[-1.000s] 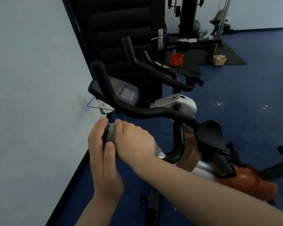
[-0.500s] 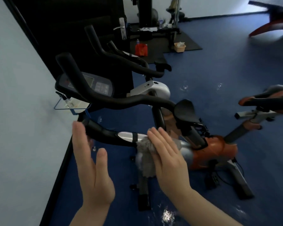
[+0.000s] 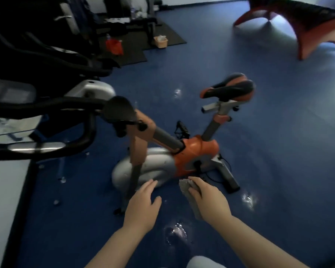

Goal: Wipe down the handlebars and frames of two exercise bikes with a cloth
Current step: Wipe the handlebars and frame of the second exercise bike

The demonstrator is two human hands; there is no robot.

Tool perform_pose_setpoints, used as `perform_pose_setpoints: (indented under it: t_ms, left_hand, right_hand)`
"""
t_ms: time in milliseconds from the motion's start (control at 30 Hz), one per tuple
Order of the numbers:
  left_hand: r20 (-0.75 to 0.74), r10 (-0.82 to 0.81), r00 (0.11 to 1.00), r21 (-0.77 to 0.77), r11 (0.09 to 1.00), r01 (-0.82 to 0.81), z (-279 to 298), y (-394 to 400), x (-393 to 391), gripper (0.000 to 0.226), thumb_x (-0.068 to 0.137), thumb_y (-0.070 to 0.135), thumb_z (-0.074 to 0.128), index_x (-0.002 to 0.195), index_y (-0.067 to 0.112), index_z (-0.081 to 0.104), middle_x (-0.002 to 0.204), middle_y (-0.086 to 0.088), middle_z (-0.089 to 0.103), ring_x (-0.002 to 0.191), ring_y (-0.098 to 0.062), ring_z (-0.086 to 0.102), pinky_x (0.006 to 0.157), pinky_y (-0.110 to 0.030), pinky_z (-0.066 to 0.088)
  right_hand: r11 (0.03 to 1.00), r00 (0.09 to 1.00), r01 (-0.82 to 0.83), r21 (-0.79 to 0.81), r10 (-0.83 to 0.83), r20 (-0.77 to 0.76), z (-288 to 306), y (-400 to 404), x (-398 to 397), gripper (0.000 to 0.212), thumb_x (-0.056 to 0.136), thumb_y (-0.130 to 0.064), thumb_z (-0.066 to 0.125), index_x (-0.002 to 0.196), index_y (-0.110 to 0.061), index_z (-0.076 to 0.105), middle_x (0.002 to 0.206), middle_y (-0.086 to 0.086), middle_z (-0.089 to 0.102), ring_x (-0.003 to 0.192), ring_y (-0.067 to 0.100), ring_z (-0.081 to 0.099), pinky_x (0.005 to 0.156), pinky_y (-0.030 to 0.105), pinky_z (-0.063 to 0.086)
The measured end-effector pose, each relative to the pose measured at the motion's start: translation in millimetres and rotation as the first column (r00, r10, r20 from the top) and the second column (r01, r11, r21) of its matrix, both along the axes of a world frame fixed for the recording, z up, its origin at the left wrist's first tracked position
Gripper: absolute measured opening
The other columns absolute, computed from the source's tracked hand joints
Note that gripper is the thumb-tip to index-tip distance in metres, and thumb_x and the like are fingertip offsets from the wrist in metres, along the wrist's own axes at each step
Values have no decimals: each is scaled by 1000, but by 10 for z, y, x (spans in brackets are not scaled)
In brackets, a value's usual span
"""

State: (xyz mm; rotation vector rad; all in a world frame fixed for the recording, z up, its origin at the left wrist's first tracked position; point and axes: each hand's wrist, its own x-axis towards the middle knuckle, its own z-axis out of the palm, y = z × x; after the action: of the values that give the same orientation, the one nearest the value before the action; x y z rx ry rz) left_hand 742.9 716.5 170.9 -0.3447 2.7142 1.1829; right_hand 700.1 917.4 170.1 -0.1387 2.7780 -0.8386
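Observation:
An orange and silver exercise bike [image 3: 191, 155] stands on the blue floor, its black handlebars [image 3: 46, 151] reaching off to the left and its black and orange saddle [image 3: 228, 88] at the right. My right hand [image 3: 209, 200] is shut on a grey cloth [image 3: 188, 192], held low in front of the bike's silver flywheel cover [image 3: 153, 171]. My left hand [image 3: 143, 204] is open and empty, fingers apart, just below that cover. A second bike [image 3: 89, 89], silver and black, stands behind the first at the upper left.
A white wall [image 3: 2, 200] with a dark skirting runs along the left. Black mats, a red bag [image 3: 114, 46] and a small beige basket [image 3: 160, 41] lie at the back. A red-legged bench [image 3: 298, 20] stands at the upper right. Light glints off the floor [image 3: 278, 151].
My hands came off the lower handlebar and dropped toward the flywheel cover. My view swung down and right, bringing the saddle and frame into sight. The cloth stays in my right hand.

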Motion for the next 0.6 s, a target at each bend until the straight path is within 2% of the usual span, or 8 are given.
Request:
perform_pose_setpoints:
  t_ms: [200,467,600]
  left_hand:
    - [32,-211,977,-90,973,213,-231,1219,-480,47,94,31,49,141,27,43,145,10,44,131,-12,42,106,-28,35]
    - [177,-443,879,-65,886,460,-381,2412,-931,39,93,37,48,131,32,52,135,13,52,121,-11,50,98,-34,45]
    - [210,-503,838,-92,843,530,-441,2773,-1348,38,93,36,49,131,30,52,135,12,52,119,-13,52,96,-34,46]
  right_hand:
    - [986,986,154,62,-157,50,-172,1106,25,30,100,-38,37,128,-38,45,110,-9,65,91,16,61,68,32,50]
    - [937,929,341,77,-349,123,-208,2319,-38,16,99,-36,37,110,-35,49,91,-12,63,75,11,58,62,33,50]
    - [916,909,392,82,-399,121,-305,2666,-283,19,99,-37,38,114,-36,49,98,-14,63,80,10,57,63,31,49]
